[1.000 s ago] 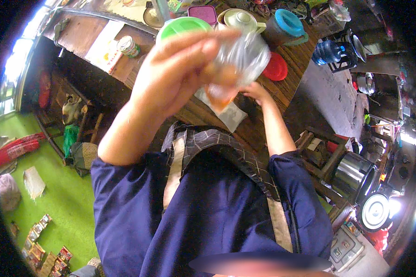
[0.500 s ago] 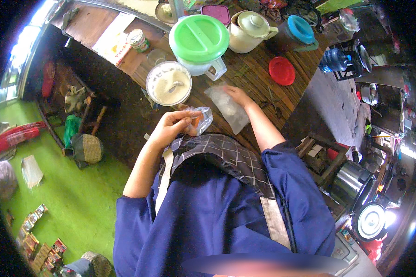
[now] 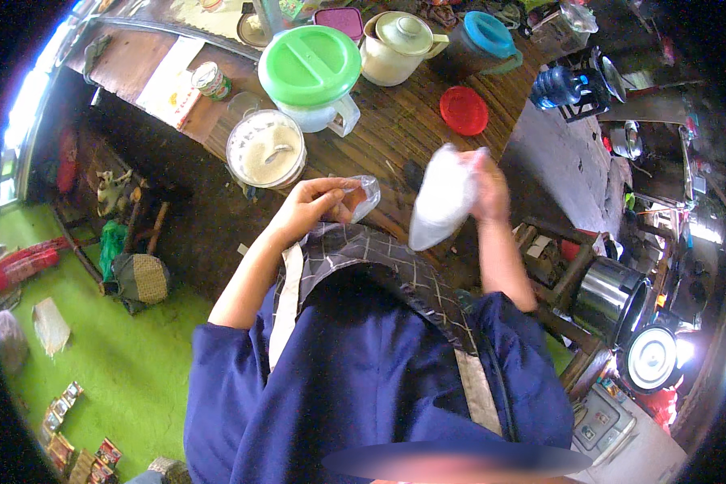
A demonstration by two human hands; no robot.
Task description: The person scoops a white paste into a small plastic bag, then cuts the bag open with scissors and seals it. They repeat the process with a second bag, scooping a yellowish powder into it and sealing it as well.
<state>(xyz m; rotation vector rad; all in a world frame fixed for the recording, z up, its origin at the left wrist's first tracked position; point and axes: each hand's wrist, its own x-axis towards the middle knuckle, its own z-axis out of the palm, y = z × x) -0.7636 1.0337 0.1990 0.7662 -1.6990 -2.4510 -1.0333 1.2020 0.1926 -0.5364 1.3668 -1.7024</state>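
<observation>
Near the table's front edge, my left hand (image 3: 308, 208) pinches a small clear plastic bag (image 3: 369, 195) between thumb and fingers. My right hand (image 3: 492, 189), blurred by motion, grips a larger whitish plastic bag (image 3: 444, 198) by its upper end and holds it up over the table. What that bag contains, if anything, I cannot make out. Just beyond my left hand stands a clear round tub (image 3: 232, 161) of pale grainy powder (image 3: 260, 161), with a small scoop or spoon lying in it.
Behind the tub are a pitcher with a green lid (image 3: 309, 64), a cream teapot (image 3: 391, 56) and a blue-lidded pitcher (image 3: 484, 48). A red round lid (image 3: 464, 110) lies on the wooden table (image 3: 379, 145). A can (image 3: 210, 81) and a drinking glass (image 3: 244, 103) stand at the left.
My right hand has lifted the whitish bag off the table and moved it to the right. My left hand keeps its pinch on the clear bag. The view has shifted slightly.
</observation>
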